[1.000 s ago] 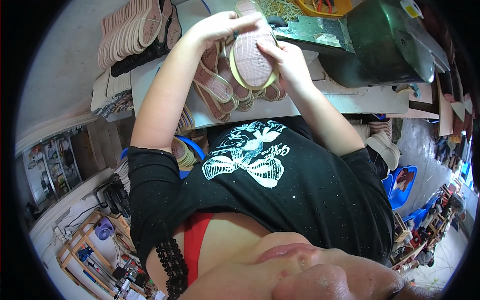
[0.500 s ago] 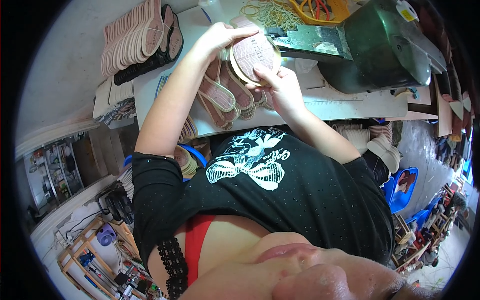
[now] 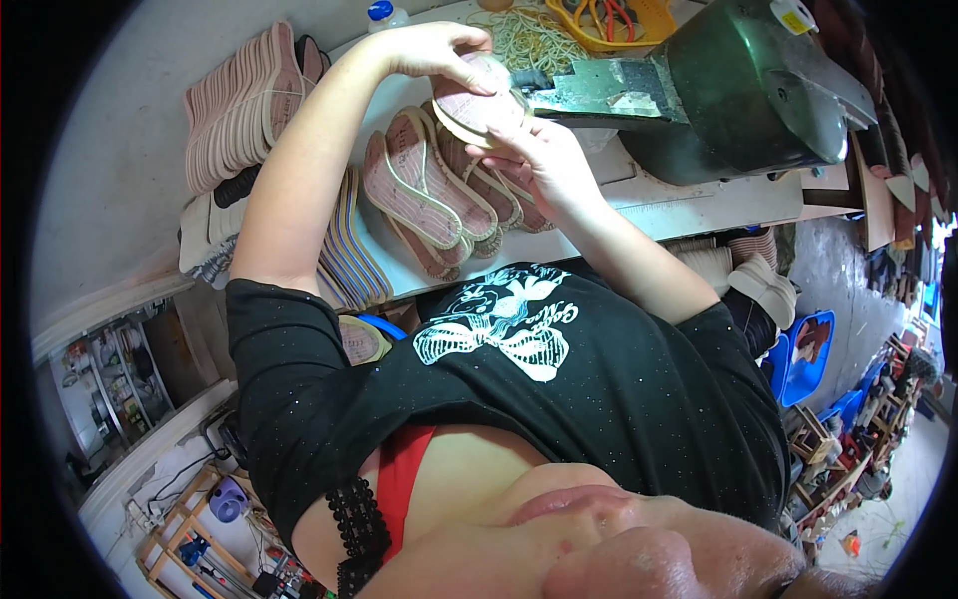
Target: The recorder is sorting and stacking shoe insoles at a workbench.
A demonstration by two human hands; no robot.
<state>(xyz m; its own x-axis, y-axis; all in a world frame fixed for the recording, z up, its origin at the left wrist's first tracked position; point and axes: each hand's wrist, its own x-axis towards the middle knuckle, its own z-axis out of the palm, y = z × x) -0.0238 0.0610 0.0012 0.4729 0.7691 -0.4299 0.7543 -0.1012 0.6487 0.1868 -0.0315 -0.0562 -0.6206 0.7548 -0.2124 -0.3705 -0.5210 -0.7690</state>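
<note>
My left hand grips the upper part of a pinkish shoe sole with a pale rim, its thumb lying across the top face. Lower down, my right hand pinches the same sole, thumb above and fingers beneath. The sole is tilted, and its right edge is close to the end of a green machine's arm; whether they touch I cannot tell. Below my hands, several similar pink soles lie overlapping on the white table.
A bundled stack of soles stands at the left, with striped-edged soles by my left arm. The machine's green body fills the back right. Behind are a yellow basket, tangled cords and a blue-capped bottle.
Both hands and the sole have shifted left and slightly away from me. The sole is tilted more, and more of the loose soles on the table shows.
</note>
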